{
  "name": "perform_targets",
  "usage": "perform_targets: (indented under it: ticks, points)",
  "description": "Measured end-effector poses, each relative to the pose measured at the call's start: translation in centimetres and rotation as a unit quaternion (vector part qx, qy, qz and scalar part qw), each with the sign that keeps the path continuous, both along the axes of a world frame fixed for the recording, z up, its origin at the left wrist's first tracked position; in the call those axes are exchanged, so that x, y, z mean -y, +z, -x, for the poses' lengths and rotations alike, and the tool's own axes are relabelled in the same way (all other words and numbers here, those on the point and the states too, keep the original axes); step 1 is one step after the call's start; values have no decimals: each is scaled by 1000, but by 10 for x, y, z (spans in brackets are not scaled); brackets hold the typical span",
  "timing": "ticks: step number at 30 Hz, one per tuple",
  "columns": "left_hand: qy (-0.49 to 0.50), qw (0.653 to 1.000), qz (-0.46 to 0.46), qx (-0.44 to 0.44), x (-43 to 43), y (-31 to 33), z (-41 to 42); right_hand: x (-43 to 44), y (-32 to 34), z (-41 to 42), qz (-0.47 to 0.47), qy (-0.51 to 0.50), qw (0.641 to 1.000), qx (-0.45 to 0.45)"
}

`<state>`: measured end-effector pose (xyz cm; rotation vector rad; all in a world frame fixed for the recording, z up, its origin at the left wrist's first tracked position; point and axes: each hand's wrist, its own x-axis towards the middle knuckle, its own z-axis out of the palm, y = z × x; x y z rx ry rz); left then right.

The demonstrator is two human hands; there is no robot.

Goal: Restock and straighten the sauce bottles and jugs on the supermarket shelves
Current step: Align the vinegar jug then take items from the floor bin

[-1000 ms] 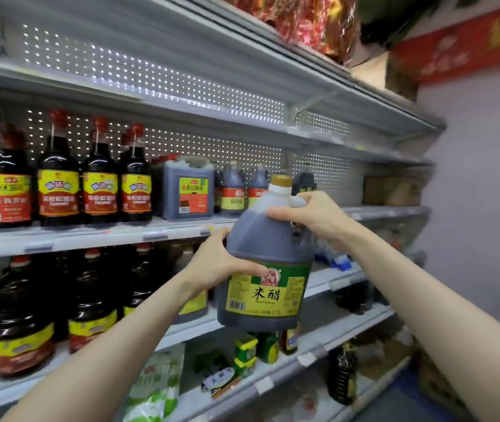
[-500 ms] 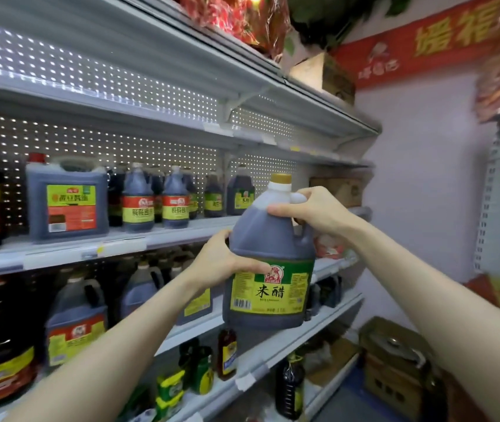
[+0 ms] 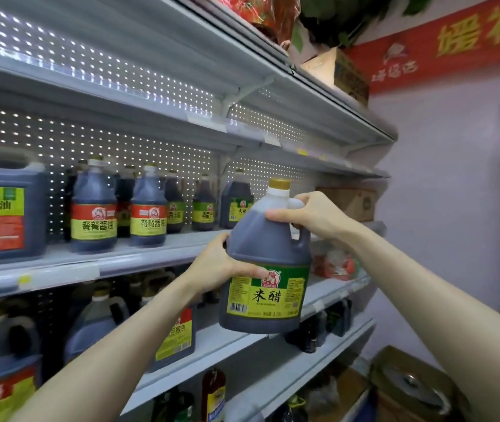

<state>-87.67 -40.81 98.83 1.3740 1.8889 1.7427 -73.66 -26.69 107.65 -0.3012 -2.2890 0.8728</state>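
I hold a large dark vinegar jug (image 3: 268,257) with a gold cap and a green-yellow label in the air in front of the shelves. My right hand (image 3: 309,214) grips its handle at the top. My left hand (image 3: 221,266) is wrapped round its left side, thumb across the label's top edge. The jug is upright, level with the middle shelf (image 3: 151,251). On that shelf stand several jugs: two with red-yellow labels (image 3: 93,214), green-labelled ones (image 3: 203,205), and one like mine (image 3: 238,202) just behind it.
A big square jug (image 3: 2,208) stands at the shelf's left end. A cardboard box (image 3: 352,202) sits at its right end. More jugs (image 3: 96,327) fill the shelf below. Small bottles (image 3: 213,391) stand on the bottom shelves. Open cartons (image 3: 416,388) lie on the floor at right.
The view has swung to the right along the shelves. The tall red-capped bottles have left the frame. Both hands keep the same hold, and the jug stays at about the same height.
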Motion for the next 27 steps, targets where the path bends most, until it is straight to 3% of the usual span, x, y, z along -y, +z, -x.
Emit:
perform_targets:
  ticks: [14, 27]
  points:
    - [110, 992, -13, -64, -100, 15, 63, -118, 8, 77, -12, 67, 997, -43]
    - [236, 968, -28, -77, -310, 36, 104, -352, 36, 155, -37, 205, 978, -30]
